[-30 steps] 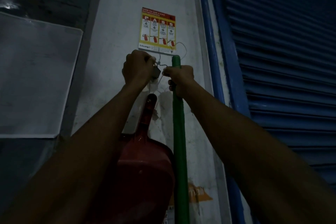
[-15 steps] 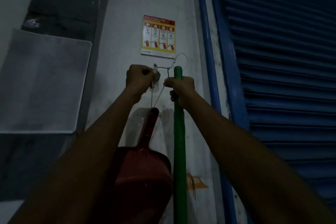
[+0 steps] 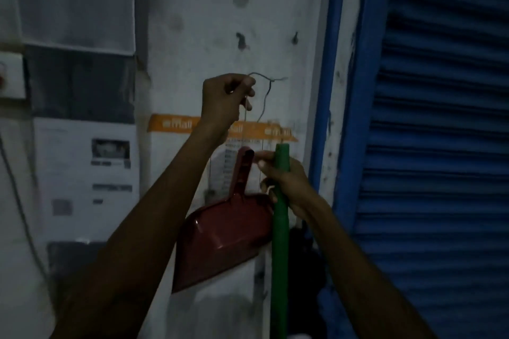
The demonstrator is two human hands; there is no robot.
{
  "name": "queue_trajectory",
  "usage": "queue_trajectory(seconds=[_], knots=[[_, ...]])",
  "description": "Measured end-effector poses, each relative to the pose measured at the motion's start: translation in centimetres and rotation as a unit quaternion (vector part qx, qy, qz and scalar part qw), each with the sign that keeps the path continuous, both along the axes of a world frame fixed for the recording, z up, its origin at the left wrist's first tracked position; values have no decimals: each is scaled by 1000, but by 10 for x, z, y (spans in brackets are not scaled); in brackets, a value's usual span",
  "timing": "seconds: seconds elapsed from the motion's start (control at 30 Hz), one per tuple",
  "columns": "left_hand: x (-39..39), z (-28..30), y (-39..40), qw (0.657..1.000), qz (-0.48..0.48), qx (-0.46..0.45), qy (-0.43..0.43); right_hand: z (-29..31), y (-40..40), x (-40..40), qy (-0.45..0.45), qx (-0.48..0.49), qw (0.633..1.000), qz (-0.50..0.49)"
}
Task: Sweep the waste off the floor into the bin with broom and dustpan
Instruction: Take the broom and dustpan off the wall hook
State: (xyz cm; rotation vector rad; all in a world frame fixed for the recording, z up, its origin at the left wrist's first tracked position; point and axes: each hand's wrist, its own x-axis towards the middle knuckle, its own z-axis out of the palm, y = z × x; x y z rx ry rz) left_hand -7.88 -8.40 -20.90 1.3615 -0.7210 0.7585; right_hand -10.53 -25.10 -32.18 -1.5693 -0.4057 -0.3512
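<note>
Hands: left (image 3: 225, 99) pinches wire loop (image 3: 265, 91) w/ red dustpan (image 3: 223, 237) hanging below; right (image 3: 286, 181) grips green broom handle (image 3: 280, 228).

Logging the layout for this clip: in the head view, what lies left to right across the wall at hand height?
Papers taped to the wall → left hand pinching a wire → red dustpan → green broom handle gripped by the right hand → blue frame → blue shutter.

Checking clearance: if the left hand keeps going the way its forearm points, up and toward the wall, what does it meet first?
Likely the white wall; the left hand, pinching the wire loop, seems close already, though depth is unclear.
</note>
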Motion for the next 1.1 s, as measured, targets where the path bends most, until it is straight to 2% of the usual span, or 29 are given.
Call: queue_trajectory(seconds=[0.1,0.23,0.33,0.47,0.57,0.67,0.73,0.8,0.87,0.93,1.07,1.1], knots=[[-27,-44,-5,999,-30,15,35,-74,1,-26,70,-45,996,14],[-63,-102,-2,994,-62,41,82,-146,-1,-59,137,-56,988,41],[-87,-149,7,990,-67,43,117,-188,-4,-86,160,-119,980,0],[-120,-207,25,976,-68,17,208,-232,-9,-121,175,-183,966,-60],[-149,-253,34,943,-130,-14,307,-267,-12,-151,197,-171,960,-104],[-172,-298,38,886,-222,-46,406,-299,-16,-185,217,-119,955,-162],[-181,-327,37,848,-249,-13,467,-315,-19,-207,231,-87,946,-209],[-187,-351,32,821,-218,70,524,-333,-24,-222,252,-57,930,-261],[-190,-372,29,801,-188,191,536,-347,-29,-233,261,-43,914,-307],[-189,-389,28,781,-187,276,528,-357,-32,-243,267,-46,897,-349],[-176,-403,19,776,-136,312,532,-366,-22,-265,244,-12,877,-414],[-176,-402,12,764,-134,326,541,-367,-17,-270,235,-5,872,-429]])
